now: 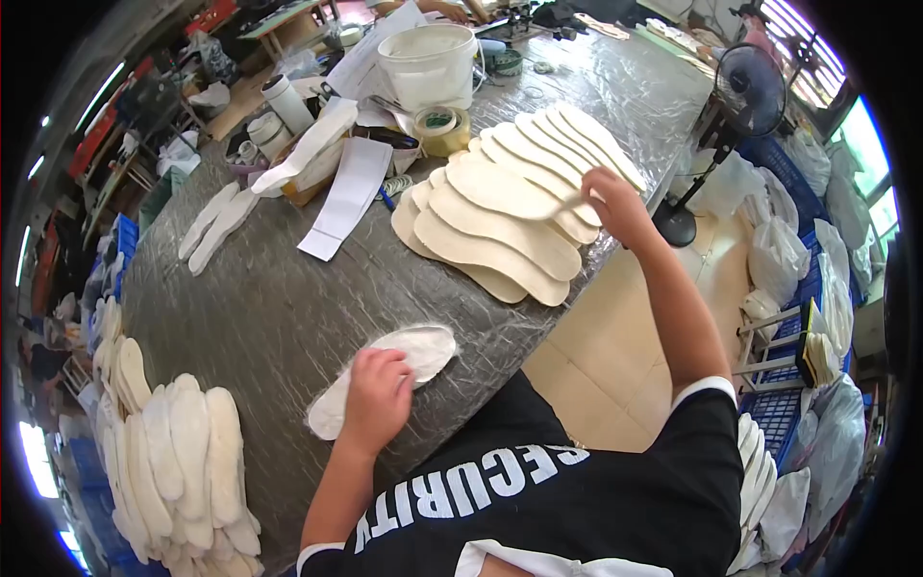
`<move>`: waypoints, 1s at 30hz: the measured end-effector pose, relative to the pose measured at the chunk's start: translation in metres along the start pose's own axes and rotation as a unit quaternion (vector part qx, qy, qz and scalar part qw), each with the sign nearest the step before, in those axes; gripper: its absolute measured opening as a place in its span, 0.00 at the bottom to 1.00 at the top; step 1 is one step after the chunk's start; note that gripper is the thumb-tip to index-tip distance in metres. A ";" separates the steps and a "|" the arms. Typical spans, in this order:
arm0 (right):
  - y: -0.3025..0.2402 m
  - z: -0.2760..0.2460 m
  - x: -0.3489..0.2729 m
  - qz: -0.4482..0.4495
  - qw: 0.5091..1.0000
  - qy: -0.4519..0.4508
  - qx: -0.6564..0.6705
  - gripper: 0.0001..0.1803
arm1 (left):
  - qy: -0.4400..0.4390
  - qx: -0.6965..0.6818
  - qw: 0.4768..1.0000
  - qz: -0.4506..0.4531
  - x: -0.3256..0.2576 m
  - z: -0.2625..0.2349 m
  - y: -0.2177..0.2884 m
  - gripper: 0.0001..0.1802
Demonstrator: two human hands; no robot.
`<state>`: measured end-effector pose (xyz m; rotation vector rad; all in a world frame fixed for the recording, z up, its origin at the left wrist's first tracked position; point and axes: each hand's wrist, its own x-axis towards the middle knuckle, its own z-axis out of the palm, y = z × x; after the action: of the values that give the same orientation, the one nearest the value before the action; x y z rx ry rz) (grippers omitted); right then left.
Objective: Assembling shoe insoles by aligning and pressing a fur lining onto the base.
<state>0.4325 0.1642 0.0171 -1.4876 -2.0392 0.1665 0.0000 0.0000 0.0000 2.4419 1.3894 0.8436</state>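
My right hand (613, 204) is closed in a pinch on the edge of a cream insole (505, 188) in a fanned pile on the table's right side. More insoles overlap below and behind it (490, 248). Nearer to me, a single white, fuzzy-edged insole (430, 348) lies flat on the table, slanting up to the right. Across its middle rests my left hand (377, 392), palm down, the fingers loosely bent and slightly apart. That hand hides the middle part of this insole.
A plastic-covered grey table (250, 327) carries a white bucket (428, 67), tape rolls (440, 125), a white paper strip (346, 200) and two slim insoles (216, 226). Stacked insoles (178, 462) stand at the left edge. A black fan (750, 91) stands beyond the right edge.
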 end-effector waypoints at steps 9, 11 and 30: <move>-0.187 0.010 0.028 -0.261 0.929 0.258 -0.048 0.06 | -0.082 -0.653 0.715 -0.236 0.055 0.037 -0.007 0.28; -0.234 0.014 -0.013 -0.323 0.928 0.186 0.006 0.08 | -0.061 -0.862 0.461 -0.201 0.068 0.035 -0.018 0.45; -0.218 0.123 -0.140 -0.046 0.974 0.049 0.215 0.20 | 0.093 -0.259 0.918 -0.285 -0.034 -0.134 -0.016 0.54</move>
<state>0.2136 -0.0109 -0.0429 -1.1084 -1.8421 0.4576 -0.1014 -0.0332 0.0899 1.4846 1.5663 1.1217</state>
